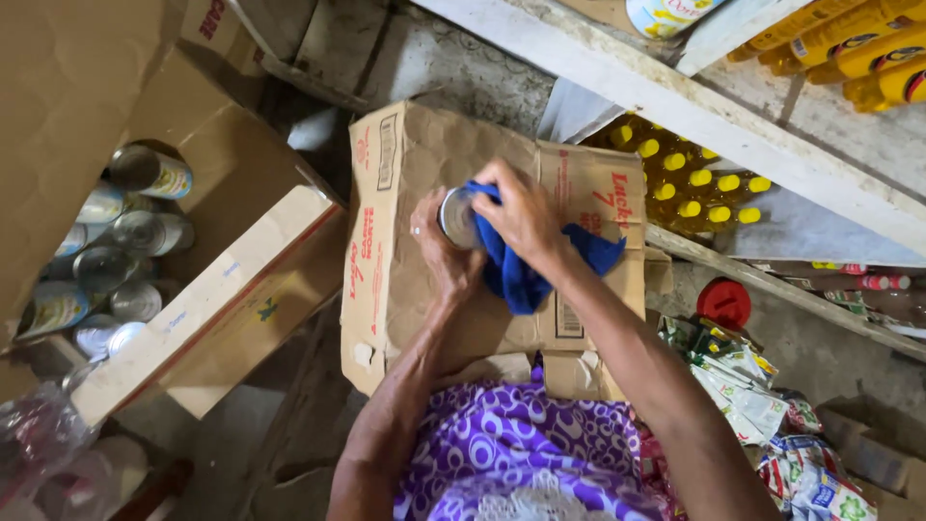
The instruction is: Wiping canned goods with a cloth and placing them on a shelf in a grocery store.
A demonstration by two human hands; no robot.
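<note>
An open carton holding loose cans is located well to the left of the left hand. The left hand is closed around a can, which is held from below and behind with its silver end facing up. A blue cloth is pressed against the can by the right hand, whose fingers are curled over the cloth and the can's right side; the cloth's loose end hangs below and to the right of that hand. Both hands are held above a closed flattened box. Bottles with yellow caps are stored under a shelf to the right of the right hand. Small packets are piled lower right, beside the right forearm.
</note>
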